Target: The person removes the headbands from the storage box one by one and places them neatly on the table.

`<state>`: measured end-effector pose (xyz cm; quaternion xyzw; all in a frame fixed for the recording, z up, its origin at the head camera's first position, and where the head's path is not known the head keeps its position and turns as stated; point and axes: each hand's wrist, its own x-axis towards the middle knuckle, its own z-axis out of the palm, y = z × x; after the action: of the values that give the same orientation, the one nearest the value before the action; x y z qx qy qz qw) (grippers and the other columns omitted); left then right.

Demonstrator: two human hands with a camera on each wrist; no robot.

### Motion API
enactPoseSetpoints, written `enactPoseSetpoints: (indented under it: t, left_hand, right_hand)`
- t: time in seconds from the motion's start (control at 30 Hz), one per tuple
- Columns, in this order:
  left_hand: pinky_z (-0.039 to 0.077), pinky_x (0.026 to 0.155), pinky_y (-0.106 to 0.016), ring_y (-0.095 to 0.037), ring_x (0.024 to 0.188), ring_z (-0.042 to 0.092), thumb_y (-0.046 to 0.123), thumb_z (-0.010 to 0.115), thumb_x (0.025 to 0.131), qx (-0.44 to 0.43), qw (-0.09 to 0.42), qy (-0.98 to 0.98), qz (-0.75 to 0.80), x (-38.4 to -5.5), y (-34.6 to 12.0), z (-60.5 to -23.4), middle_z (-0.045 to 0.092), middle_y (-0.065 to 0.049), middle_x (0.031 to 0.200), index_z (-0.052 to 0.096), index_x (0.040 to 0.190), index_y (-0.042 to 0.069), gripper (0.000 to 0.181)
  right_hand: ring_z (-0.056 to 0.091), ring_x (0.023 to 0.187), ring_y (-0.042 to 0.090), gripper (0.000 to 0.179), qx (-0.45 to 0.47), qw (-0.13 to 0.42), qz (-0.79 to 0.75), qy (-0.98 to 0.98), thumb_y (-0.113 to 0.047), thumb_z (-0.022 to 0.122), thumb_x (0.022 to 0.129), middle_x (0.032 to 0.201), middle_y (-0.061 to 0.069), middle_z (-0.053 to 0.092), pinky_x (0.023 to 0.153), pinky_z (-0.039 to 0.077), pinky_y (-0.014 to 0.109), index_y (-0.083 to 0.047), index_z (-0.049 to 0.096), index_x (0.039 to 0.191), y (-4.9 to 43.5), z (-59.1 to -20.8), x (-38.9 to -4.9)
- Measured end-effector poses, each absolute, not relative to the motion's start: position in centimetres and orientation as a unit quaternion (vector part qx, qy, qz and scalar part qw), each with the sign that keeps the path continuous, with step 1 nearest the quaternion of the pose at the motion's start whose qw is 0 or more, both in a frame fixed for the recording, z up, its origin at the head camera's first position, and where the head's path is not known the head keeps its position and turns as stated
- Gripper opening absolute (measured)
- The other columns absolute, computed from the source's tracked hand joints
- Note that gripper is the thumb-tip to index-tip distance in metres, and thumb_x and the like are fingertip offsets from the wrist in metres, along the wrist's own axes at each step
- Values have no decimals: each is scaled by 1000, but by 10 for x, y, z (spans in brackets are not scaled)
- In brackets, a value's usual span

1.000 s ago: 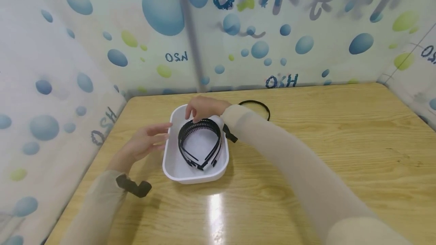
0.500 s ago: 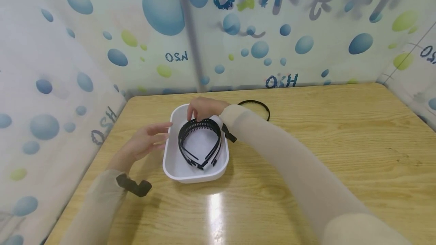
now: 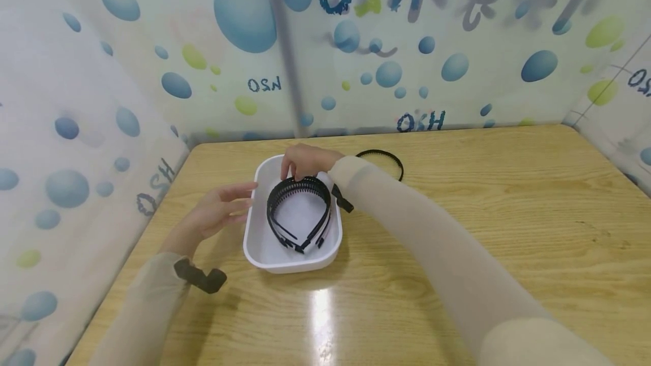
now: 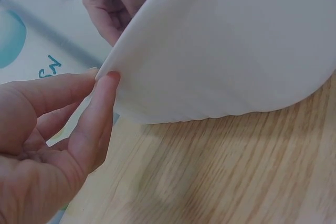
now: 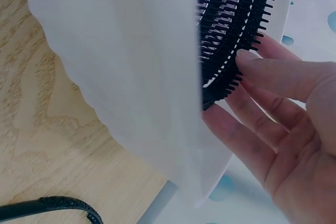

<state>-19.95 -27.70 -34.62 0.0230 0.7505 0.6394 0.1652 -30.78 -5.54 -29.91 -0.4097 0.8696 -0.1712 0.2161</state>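
Observation:
Several black toothed headbands (image 3: 299,186) lie stacked in a white plastic tub (image 3: 294,268) on the wooden table. My right hand (image 3: 310,160) reaches over the far end of the tub and pinches the curved top of the stack. In the right wrist view, the thumb (image 5: 273,72) presses the headbands from one side, with fingers behind them. My left hand (image 3: 213,210) is at the tub's left side. Its fingertips (image 4: 110,80) meet at the rim, pinching it in the left wrist view. The tub wall hides part of the headbands from the right wrist camera.
One more black headband (image 3: 389,154) lies on the table (image 3: 488,196) to the right of the tub, partly behind the right sleeve. A patterned curtain (image 3: 356,72) with blue and green dots stands along the table's back edge.
My right hand has shifted slightly at the top of the headbands, its fingers drawing closer together on them. The left hand and the tub have stayed in place.

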Motion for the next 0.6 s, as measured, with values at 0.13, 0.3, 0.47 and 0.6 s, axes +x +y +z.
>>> enactPoseSetpoints:
  t: [0.13, 0.3, 0.47, 0.6]
  left_hand:
    - [53, 83, -27, -8, 95, 57, 3, 55, 91, 23, 163, 749, 642, -199, -277, -346, 48, -6, 117, 32, 138, -5, 53]
    - [53, 82, -25, -8, 94, 57, 2, 54, 91, 27, 163, 745, 647, -198, -276, -344, 49, -4, 114, 31, 138, -7, 52]
    - [53, 82, -25, -8, 94, 57, 1, 53, 91, 28, 162, 741, 651, -198, -276, -344, 50, -2, 112, 33, 137, -6, 51]
    - [53, 82, -26, -9, 93, 58, 1, 54, 91, 25, 162, 735, 658, -198, -277, -345, 50, -2, 110, 40, 136, -2, 47]
  right_hand:
    - [57, 87, 17, 36, -418, 209, -169, 868, 10, 55, 84, 102, 6, 63, 58, 53, 23, -13, 69, 107, -54, -298, -308]
    - [57, 86, 16, 35, -422, 198, -168, 869, 10, 56, 84, 101, 6, 63, 56, 54, 25, -13, 69, 108, -52, -295, -311]
    - [58, 84, 17, 34, -425, 194, -174, 867, 9, 58, 84, 99, 8, 64, 54, 54, 27, -12, 69, 108, -49, -288, -312]
    - [58, 83, 18, 32, -425, 187, -172, 869, 7, 59, 84, 99, 9, 64, 53, 54, 27, -13, 69, 108, -47, -284, -313]
